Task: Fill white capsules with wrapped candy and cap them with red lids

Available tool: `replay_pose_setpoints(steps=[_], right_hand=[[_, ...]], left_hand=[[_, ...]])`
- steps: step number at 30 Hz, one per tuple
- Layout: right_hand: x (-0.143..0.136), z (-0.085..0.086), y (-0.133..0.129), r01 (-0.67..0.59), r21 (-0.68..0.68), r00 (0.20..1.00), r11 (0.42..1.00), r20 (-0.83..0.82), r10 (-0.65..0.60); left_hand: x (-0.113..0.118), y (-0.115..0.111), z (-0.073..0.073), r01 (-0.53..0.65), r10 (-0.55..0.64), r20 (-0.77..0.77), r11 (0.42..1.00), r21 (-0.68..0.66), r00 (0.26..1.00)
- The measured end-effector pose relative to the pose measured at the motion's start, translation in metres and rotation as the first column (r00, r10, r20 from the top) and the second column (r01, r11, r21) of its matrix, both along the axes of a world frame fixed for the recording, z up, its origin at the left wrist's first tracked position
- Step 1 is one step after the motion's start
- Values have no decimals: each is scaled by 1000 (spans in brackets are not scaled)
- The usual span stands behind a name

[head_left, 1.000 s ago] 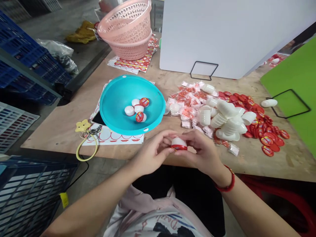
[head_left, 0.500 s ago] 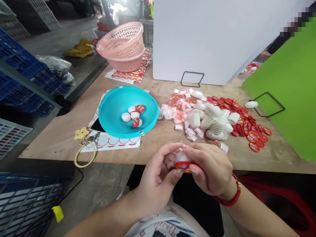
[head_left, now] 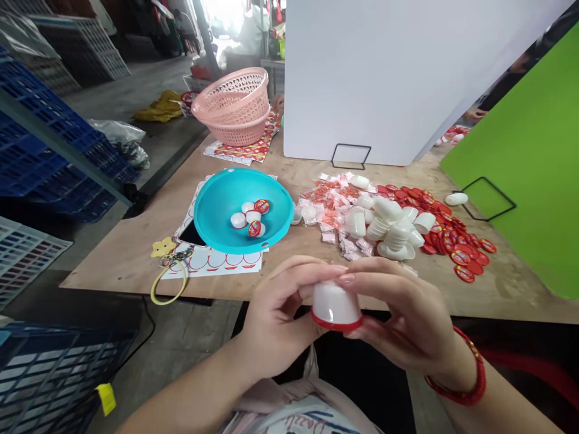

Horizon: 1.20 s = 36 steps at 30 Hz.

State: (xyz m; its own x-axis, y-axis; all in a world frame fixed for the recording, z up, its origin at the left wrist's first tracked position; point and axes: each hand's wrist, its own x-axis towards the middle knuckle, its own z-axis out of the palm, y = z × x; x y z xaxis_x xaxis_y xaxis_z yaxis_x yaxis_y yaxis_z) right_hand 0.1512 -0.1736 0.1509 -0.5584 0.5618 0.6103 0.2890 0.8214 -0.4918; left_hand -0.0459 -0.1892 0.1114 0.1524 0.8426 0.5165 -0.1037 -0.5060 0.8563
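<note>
Table [head_left: 122,250]: bare wood along left edge, bowl [head_left: 217,205] inboard of it. Cup [head_left: 337,304] at front edge, white end up; my left hand [head_left: 280,319] and right hand [head_left: 407,313] both grasp it, fingertips on top, right thumb by the red rim. Shirt [head_left: 294,416] reads "Dazzl…"; print on caps [head_left: 460,257] too small.

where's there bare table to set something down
Bare wood shows between the yellow star-shaped charm and the left edge of the wooden table, and on the near side of the round red lids. Crowded: right of the turquoise plastic bowl, where small pinkish wrapped packets, white plastic cups and lids lie bunched.
</note>
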Motion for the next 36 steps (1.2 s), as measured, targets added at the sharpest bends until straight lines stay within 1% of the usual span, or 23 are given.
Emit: replay_pose_setpoints(steps=[2,4,5,7,9,11,14,17,21,24,26,28,29,31,33,34,36], right_hand=[[-2,-3,-4,15,27,1000,1000,-4,-15],[-7,-7,-9,41,43,999,998,-18,-40],[-9,-10,-12,59,45,998,997,-34,-57],[-13,-13,-17,111,50,991,993,-78,-107],[-17,-15,-21,156,73,982,985,-120,-147],[-19,-15,-22,185,111,977,976,-127,-170],[-24,-14,-22,217,157,975,964,-79,-206],[-27,-13,-21,238,149,971,960,-54,-232],[-27,-14,-17,251,43,968,967,-2,-251],[-24,-19,-9,251,-92,967,964,65,-245],[-23,-26,-3,235,-200,972,951,29,-234],[-26,-35,4,200,-317,966,927,-96,-241],[-28,-40,7,173,-375,951,911,-177,-254],[-36,-49,15,97,-475,891,875,-351,-289],[-47,-55,23,12,-539,803,842,-497,-329],[-53,-57,26,-24,-560,758,828,-550,-350],[-64,-58,31,-75,-580,678,811,-626,-385]], left_hand=[[-2,-1,1,-72,80,-86,993,94,993],[-5,-3,4,-128,172,-219,971,203,961],[-6,-4,7,-144,213,-269,957,253,939],[-7,-6,12,-163,268,-321,934,317,909],[-6,-8,16,-171,296,-343,921,350,892],[-4,-10,17,-178,313,-352,914,364,882],[0,-10,17,-200,341,-357,905,376,870],[2,-7,15,-232,378,-361,893,386,853],[2,-2,10,-240,381,-401,902,359,833],[2,3,7,-208,359,-480,918,339,801],[3,8,4,-203,331,-544,937,284,771],[5,14,2,-204,279,-568,960,194,774],[6,17,1,-196,244,-555,970,146,796],[9,24,-2,-152,167,-486,986,72,858],[11,32,-5,-107,122,-389,992,59,913],[13,36,-6,-99,118,-339,992,72,933],[18,41,-9,-132,154,-242,986,106,958]])
